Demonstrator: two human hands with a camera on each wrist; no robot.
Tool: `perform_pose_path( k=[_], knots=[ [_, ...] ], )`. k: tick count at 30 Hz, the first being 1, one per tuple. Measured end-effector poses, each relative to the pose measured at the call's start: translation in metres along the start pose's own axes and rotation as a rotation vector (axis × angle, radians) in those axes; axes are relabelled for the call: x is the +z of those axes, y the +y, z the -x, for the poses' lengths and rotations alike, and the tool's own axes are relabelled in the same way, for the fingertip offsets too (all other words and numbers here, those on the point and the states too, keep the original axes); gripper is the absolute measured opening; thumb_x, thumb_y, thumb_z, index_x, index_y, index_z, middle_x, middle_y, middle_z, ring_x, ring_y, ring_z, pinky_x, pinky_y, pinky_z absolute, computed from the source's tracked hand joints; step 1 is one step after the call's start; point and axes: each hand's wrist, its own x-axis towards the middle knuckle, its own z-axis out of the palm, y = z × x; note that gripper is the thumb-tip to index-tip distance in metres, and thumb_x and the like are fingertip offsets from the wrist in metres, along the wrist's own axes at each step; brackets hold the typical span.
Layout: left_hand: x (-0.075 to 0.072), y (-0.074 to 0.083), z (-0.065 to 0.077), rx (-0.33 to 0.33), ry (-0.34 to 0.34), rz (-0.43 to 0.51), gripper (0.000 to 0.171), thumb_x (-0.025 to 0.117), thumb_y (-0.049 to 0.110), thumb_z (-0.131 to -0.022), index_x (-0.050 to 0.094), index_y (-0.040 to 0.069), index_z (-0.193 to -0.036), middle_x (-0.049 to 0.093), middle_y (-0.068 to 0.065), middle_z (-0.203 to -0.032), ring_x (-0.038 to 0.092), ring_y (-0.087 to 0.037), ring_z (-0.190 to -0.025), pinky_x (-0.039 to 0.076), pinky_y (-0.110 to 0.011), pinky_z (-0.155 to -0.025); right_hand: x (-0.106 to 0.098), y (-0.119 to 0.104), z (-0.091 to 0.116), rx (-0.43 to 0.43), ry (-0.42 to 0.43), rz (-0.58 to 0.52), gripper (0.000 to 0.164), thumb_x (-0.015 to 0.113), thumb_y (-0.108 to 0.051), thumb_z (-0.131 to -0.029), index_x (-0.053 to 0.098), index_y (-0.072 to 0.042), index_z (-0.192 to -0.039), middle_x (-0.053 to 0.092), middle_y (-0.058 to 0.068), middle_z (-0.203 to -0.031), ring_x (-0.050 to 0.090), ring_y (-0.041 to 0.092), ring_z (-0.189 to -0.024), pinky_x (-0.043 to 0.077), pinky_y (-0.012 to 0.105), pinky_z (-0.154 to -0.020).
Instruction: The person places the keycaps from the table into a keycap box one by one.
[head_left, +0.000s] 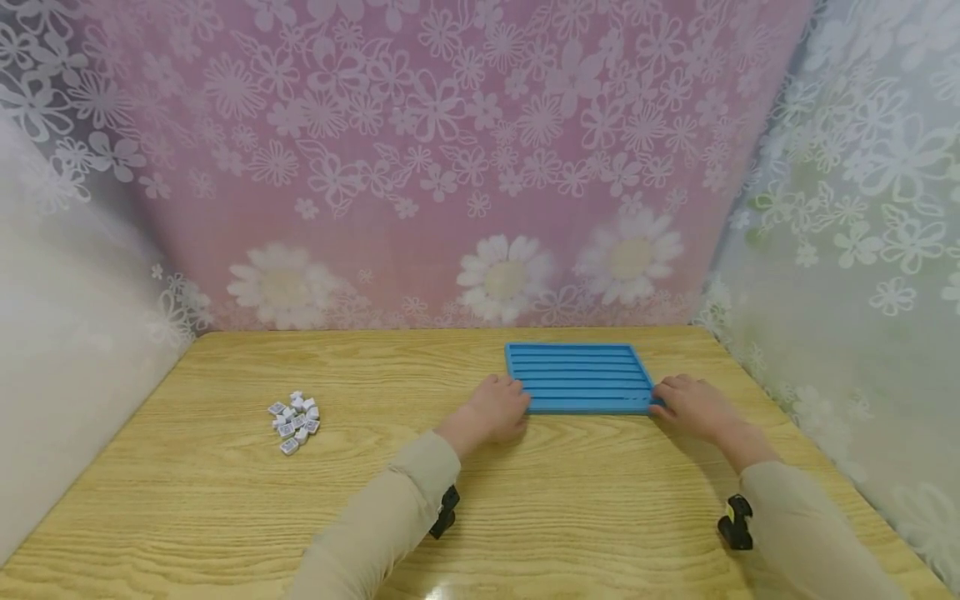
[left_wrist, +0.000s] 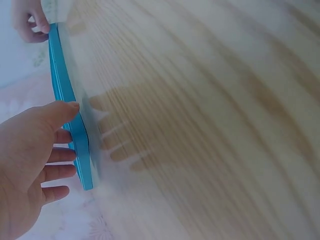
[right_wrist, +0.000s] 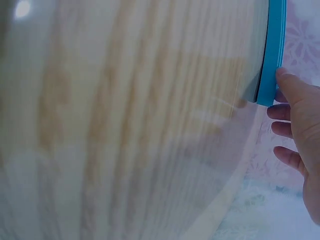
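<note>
A blue rectangular tray (head_left: 581,379) with parallel ridges lies toward the right back of the table. My left hand (head_left: 497,408) holds its near left corner. In the left wrist view that hand's thumb (left_wrist: 65,112) lies over the tray's side, with the other fingers spread beside its end. At the near right corner my right hand (head_left: 693,406) holds the tray. The right wrist view shows its thumb (right_wrist: 290,82) against the tray's edge (right_wrist: 270,55) and the index finger partly hidden behind; the remaining fingers are apart from it.
A loose pile of small white tiles (head_left: 296,421) with dark markings lies on the left of the wooden table (head_left: 555,508). Flowered cloth (head_left: 420,167) hangs behind the table and along both sides. A black wrist camera (head_left: 737,523) sits below the right cuff.
</note>
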Motion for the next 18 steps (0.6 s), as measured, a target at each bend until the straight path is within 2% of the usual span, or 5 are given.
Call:
perform_pose_path(
  k=[5, 13, 18],
  knots=[
    [0.003, -0.006, 0.012, 0.013, 0.014, -0.027, 0.039, 0.045, 0.045, -0.095, 0.057, 0.016, -0.120, 0.054, -0.001, -0.119, 0.049, -0.015, -0.108, 0.040, -0.031, -0.092, -0.002, -0.009, -0.005, -0.038, -0.001, 0.010, 0.019, 0.064, -0.024, -0.088, 0.065, -0.007, -0.096, 0.060, 0.006, -0.092, 0.057, 0.030, -0.090, 0.047, 0.047, -0.075],
    [0.010, -0.018, 0.034, 0.007, 0.032, -0.023, 0.041, 0.048, 0.045, -0.094, 0.056, 0.015, -0.120, 0.054, -0.002, -0.118, 0.050, -0.017, -0.109, 0.041, -0.034, -0.093, -0.002, -0.025, -0.015, -0.132, 0.072, 0.037, 0.018, 0.069, -0.024, -0.084, 0.065, -0.007, -0.089, 0.060, 0.003, -0.085, 0.057, 0.027, -0.084, 0.048, 0.043, -0.071],
    [0.014, -0.023, 0.045, 0.012, 0.026, -0.005, 0.041, 0.047, 0.045, -0.094, 0.055, 0.014, -0.120, 0.054, -0.003, -0.115, 0.051, -0.018, -0.108, 0.041, -0.035, -0.094, -0.001, -0.035, -0.018, -0.146, 0.055, 0.037, 0.019, 0.067, -0.027, -0.084, 0.065, -0.008, -0.089, 0.059, 0.003, -0.085, 0.056, 0.027, -0.084, 0.047, 0.044, -0.070]
  ],
)
